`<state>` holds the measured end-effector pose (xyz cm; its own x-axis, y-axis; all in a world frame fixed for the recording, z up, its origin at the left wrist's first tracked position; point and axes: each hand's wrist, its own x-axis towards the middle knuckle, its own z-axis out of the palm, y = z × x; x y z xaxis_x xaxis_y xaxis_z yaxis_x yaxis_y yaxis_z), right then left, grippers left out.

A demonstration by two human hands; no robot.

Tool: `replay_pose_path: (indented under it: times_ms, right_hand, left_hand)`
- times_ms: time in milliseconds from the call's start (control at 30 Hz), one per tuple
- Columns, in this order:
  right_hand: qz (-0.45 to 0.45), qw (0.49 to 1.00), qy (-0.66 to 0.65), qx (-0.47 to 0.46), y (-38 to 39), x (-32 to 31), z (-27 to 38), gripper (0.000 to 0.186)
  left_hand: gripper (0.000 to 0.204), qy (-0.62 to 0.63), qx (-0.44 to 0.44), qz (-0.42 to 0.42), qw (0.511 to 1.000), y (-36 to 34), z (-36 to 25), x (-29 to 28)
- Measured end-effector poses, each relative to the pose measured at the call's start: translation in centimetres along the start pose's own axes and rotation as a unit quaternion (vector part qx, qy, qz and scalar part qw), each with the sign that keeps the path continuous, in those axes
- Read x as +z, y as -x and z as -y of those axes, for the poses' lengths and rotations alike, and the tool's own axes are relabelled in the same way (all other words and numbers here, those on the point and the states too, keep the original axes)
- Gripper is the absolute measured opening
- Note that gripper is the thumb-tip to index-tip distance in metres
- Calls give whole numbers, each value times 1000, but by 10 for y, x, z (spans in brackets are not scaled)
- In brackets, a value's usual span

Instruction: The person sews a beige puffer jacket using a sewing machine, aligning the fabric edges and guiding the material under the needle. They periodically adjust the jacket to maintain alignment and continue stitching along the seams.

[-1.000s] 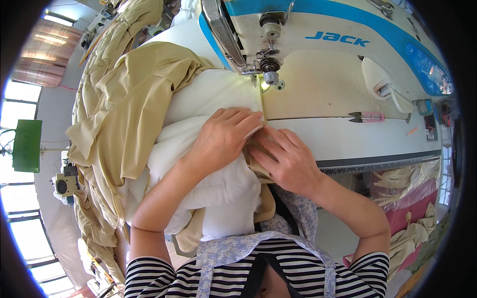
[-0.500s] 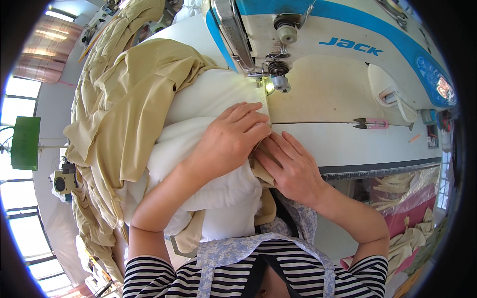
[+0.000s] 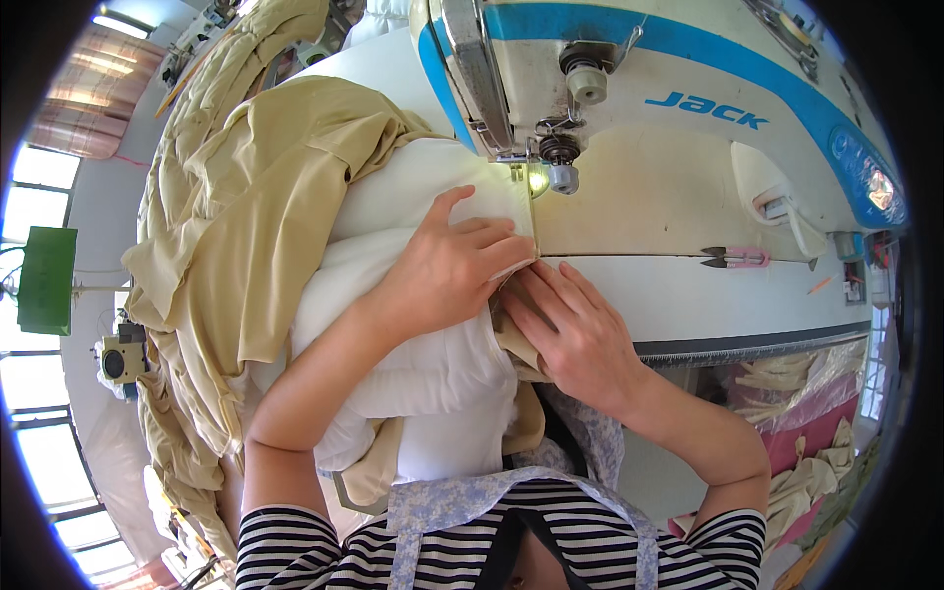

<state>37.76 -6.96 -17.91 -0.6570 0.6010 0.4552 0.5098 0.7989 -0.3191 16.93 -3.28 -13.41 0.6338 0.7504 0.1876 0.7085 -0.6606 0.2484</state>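
A white padded garment piece [image 3: 413, 379] with khaki cloth [image 3: 251, 226] attached lies bunched across the left of the sewing table. Its edge runs up under the lit presser foot [image 3: 516, 173] of a white and blue sewing machine [image 3: 629, 59]. My left hand [image 3: 447, 270] rests over the padding and pinches the edge just in front of the foot, one finger lifted away. Close beside it, my right hand [image 3: 580, 339] grips the same edge where khaki cloth shows; its fingertips are partly hidden behind the fold.
Pink-handled thread snips [image 3: 736, 258] lie on the table to the right. A ruler strip [image 3: 757, 339] follows the table's front edge. More khaki pieces [image 3: 806, 482] and clear plastic are at the lower right. A green box [image 3: 47, 281] hangs at far left.
My left hand has shifted slightly left and down, and one finger has lifted off the cloth. My right hand stays nearly in place at the edge.
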Motion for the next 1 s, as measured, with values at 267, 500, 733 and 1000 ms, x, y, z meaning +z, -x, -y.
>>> replay_pose_path:
  times_ms: [267, 500, 733, 1000]
  right_hand:
    - [-24, 999, 21, -1, -23, 9, -18, 35]
    - [-45, 999, 7, -15, -17, 13, -23, 24]
    - [-103, 993, 30, -53, -16, 13, -23, 22]
    - [-50, 998, -11, -35, -7, 13, -22, 26]
  left_hand:
    - [19, 35, 41, -44, 998, -20, 31, -5]
    - [19, -10, -35, -83, 996, -6, -6, -6]
    - [20, -63, -22, -80, 995, -3, -15, 2]
    - [16, -19, -16, -83, 996, -6, -10, 10]
